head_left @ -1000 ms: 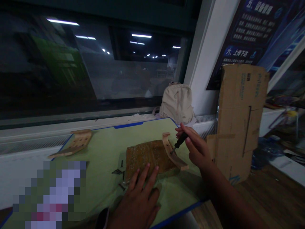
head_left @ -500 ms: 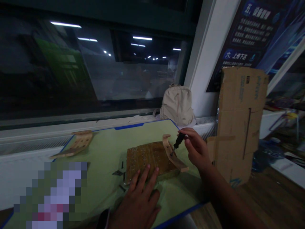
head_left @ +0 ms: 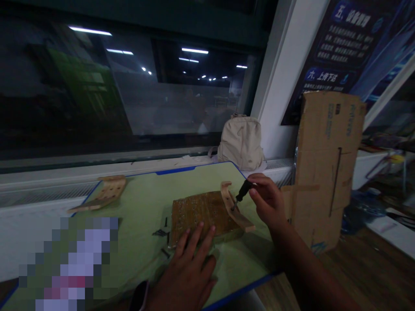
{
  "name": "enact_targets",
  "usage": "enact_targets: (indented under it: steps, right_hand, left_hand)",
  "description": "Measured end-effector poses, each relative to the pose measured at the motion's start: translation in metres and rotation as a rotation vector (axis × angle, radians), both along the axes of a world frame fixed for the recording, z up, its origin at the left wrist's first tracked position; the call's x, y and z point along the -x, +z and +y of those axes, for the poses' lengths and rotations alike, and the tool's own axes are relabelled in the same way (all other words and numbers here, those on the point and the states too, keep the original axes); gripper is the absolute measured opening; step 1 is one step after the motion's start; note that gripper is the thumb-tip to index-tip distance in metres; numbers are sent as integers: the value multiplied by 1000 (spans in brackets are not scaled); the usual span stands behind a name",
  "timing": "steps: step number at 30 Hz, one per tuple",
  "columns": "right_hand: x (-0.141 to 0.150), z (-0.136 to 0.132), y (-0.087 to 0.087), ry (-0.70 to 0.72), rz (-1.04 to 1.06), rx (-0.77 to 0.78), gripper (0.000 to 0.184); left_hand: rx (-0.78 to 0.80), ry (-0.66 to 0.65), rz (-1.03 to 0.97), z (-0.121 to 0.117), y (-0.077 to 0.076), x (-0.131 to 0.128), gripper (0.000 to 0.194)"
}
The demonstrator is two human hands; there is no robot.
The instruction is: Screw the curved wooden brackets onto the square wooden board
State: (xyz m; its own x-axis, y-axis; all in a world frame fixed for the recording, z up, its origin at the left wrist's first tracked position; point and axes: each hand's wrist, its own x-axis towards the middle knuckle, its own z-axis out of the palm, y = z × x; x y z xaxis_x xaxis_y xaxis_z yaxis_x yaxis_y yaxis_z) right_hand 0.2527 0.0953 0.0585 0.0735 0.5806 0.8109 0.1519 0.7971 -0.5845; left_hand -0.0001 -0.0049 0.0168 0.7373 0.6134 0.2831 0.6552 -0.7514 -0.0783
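Note:
My right hand (head_left: 267, 201) grips the black handle of a screwdriver (head_left: 244, 190), which leans with its tip on a curved wooden piece (head_left: 229, 203). That piece lies across the right end of a brown wooden block (head_left: 197, 211), whose top is dotted with small marks. Spread flat, my left hand (head_left: 191, 263) rests its fingertips on the block's near edge. Several dark screws (head_left: 160, 233) lie on the mat left of the block. A second curved wooden piece (head_left: 110, 192), with holes in it, sits at the mat's far left corner.
A pale green mat (head_left: 145, 194) with blue edging covers the table. Behind it a beige backpack (head_left: 241, 142) leans by the window. A tall cardboard sheet (head_left: 329, 172) stands at the right. The lower left is blurred out by large pixels.
The fingers of my right hand have shifted slightly around the screwdriver handle. Its tip stays at the same spot on the curved piece, and my left hand keeps its place.

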Motion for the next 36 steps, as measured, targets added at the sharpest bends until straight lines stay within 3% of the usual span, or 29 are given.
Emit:
enact_targets:
  steps: [6, 8, 11, 14, 18, 24, 26, 31, 36]
  right_hand:
    - [2, -5, 1, 191, 40, 135, 13]
    - [3, -3, -1, 169, 45, 132, 18]
    - [2, 1, -4, 8, 67, 33, 28]
    - [0, 4, -5, -85, 12, -63, 25]
    - [-1, 1, -2, -9, -70, -66, 17]
    - [2, -5, 1, 195, -26, 134, 21]
    - [2, -3, 0, 169, 2, 129, 26]
    - [-3, 2, -6, -46, -34, -1, 32]
    - [-6, -2, -7, 35, -198, 10, 32]
  left_hand:
    - [10, 10, 20, 1, 0, -1, 24]
    - [21, 17, 15, -1, 2, -2, 22]
    - [21, 18, 4, -3, 5, -3, 20]
    - [3, 0, 1, -2, 4, -2, 19]
    - [-9, -9, 13, 0, 1, 0, 22]
    - [41, 13, 31, -2, 3, -2, 20]
    - [60, 30, 28, -3, 4, -3, 20]
    - [59, 16, 26, -3, 3, -3, 22]
    - [32, 3, 37, 1, -1, 0, 26]
